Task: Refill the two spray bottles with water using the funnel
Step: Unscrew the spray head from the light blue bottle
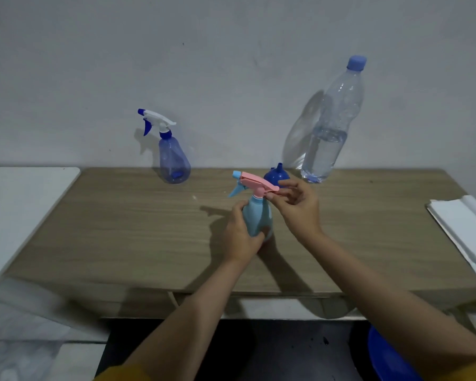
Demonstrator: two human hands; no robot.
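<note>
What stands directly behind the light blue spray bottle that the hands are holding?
A dark blue funnel stands behind the light blue spray bottle, spout upward. The bottle's pink trigger head and the right hand cover its lower part, so its rim is hidden.

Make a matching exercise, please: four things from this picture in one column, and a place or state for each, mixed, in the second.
1. light blue spray bottle
2. dark blue spray bottle
3. funnel
4. water bottle

a. upside down on the table
b. capped, partly full
c. held by both hands
d. stands alone, back left

Pairs: 1-c, 2-d, 3-a, 4-b
</note>
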